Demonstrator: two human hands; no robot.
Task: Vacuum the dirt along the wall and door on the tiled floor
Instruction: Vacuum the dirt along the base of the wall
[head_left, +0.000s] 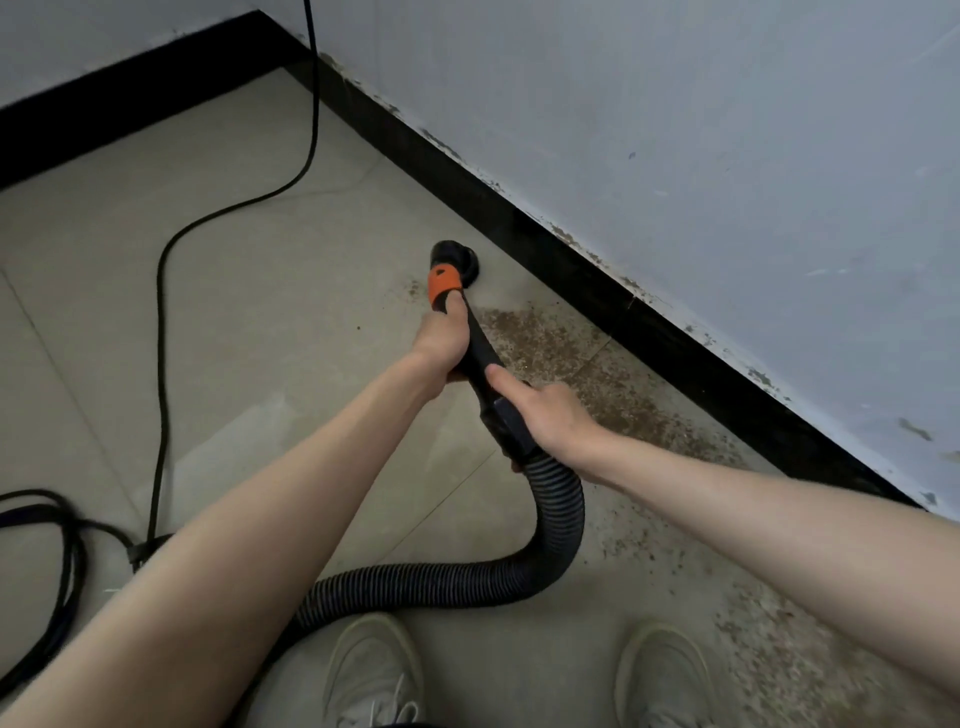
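Just beyond the left hand (441, 338), the nozzle (453, 260) is pressed on the tiled floor (270, 291); the wand (480, 358) is gripped by both hands, the right hand (550, 415) behind. Dirt (566, 358) is spread rightward to the baseboard (597, 280); leftward, open floor is seen.

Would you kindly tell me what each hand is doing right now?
Left hand: closed around the vacuum nozzle handle.
Right hand: closed on the same handle, lower down.
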